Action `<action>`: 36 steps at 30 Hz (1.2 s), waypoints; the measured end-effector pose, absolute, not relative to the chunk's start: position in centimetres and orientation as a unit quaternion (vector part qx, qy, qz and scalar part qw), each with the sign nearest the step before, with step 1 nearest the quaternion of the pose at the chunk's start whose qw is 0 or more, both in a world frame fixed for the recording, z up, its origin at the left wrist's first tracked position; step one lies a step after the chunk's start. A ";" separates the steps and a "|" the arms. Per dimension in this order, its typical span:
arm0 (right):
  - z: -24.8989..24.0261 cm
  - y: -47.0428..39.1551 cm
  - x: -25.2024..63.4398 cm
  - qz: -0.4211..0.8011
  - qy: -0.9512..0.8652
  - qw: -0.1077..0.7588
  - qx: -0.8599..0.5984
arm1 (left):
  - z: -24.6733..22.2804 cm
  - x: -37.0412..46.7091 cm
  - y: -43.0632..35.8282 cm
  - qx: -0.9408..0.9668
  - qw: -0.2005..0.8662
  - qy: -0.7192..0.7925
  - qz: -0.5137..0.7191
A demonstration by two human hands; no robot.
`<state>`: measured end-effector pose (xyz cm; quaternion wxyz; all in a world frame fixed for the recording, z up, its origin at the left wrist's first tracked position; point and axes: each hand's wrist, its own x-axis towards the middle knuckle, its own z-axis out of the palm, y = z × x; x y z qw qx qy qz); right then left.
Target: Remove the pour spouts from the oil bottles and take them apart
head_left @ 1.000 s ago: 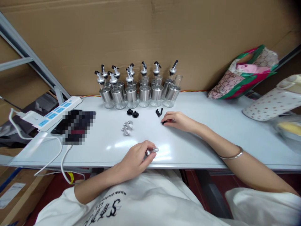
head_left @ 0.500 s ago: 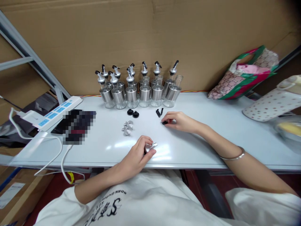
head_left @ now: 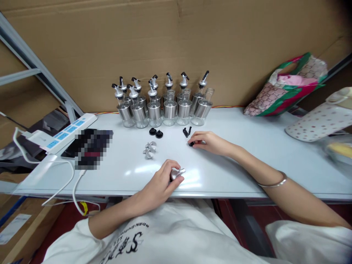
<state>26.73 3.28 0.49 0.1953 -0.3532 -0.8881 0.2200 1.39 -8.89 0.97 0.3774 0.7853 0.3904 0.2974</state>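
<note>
Near the table's front edge, my left hand (head_left: 165,179) is closed around a silver pourer spout (head_left: 176,173), its narrow tip pointing right. My right hand (head_left: 205,142) rests at the table with fingertips pinched on a small black plastic part (head_left: 191,144); its exact shape is mostly hidden. Just beyond those fingers lie several black flip levers (head_left: 187,131). Two silver pourer spouts (head_left: 150,150) lie on their sides left of centre. Behind them sit two black rubber stoppers (head_left: 156,132).
Glass bottles with steel sleeves (head_left: 154,113) stand along the cardboard wall, most with pourers fitted. At left are a power strip (head_left: 70,132), cables and blurred-out dark devices (head_left: 90,148). A patterned bag (head_left: 286,88) and dotted jug (head_left: 313,119) stand at right.
Both hands keep their grips and stay almost in place. The spout in my left hand is tipped slightly and shows a bit more. The view has shifted very slightly.
</note>
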 end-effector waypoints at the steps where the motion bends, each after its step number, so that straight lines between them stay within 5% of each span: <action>1: 0.4 3.3 26.7 0.221 -0.888 0.196 -0.352 | 1.0 1.4 -8.9 0.786 0.378 0.390 0.297; 36: 2.0 2.7 27.1 0.221 -0.872 0.172 -0.402 | 1.1 1.4 -8.9 0.784 0.384 0.396 0.285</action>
